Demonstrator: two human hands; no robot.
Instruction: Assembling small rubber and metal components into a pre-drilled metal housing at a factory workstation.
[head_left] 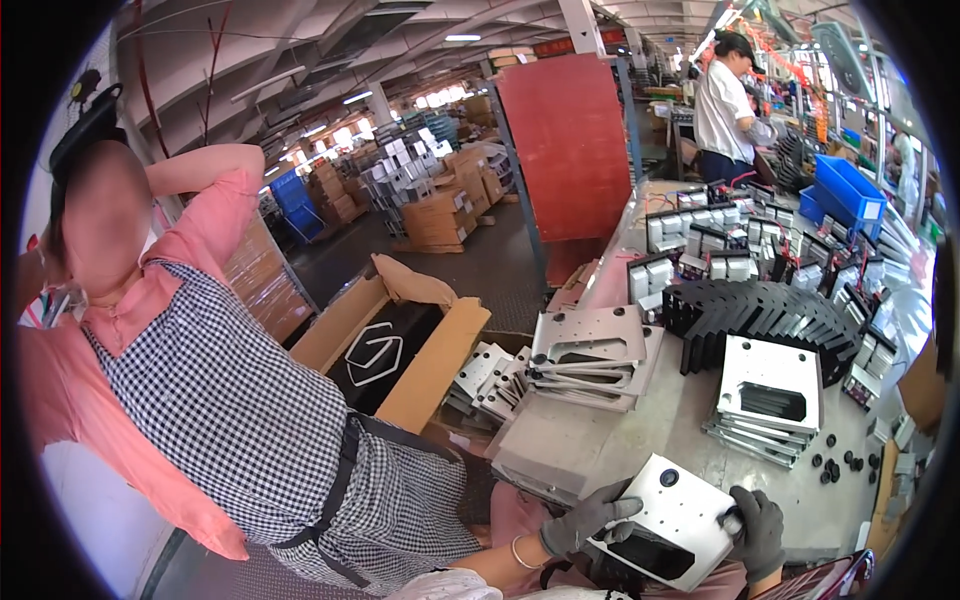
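Observation:
Both my hands wear dark grey gloves and hold a silver metal plate [672, 512] tilted at the table's near edge. The plate has a large cutout, small holes and a black round piece [669, 478] near its top corner. My left hand [588, 522] is closed on the plate's left edge, fingers over its face. My right hand [760, 530] is closed at the right edge; whether its fingertips also pinch a small part there, I cannot make out. A stack of similar plates [768, 372] lies beyond my right hand, with several small black round pieces [830, 462] beside it.
Another plate stack [590, 338] sits at the table's left edge. Behind are a row of black angled panels [770, 312], several electronic modules [715, 235] and a blue bin [848, 195]. An open cardboard box [440, 350] and a person in a checked apron [260, 400] are left; another person [724, 110] stands far right.

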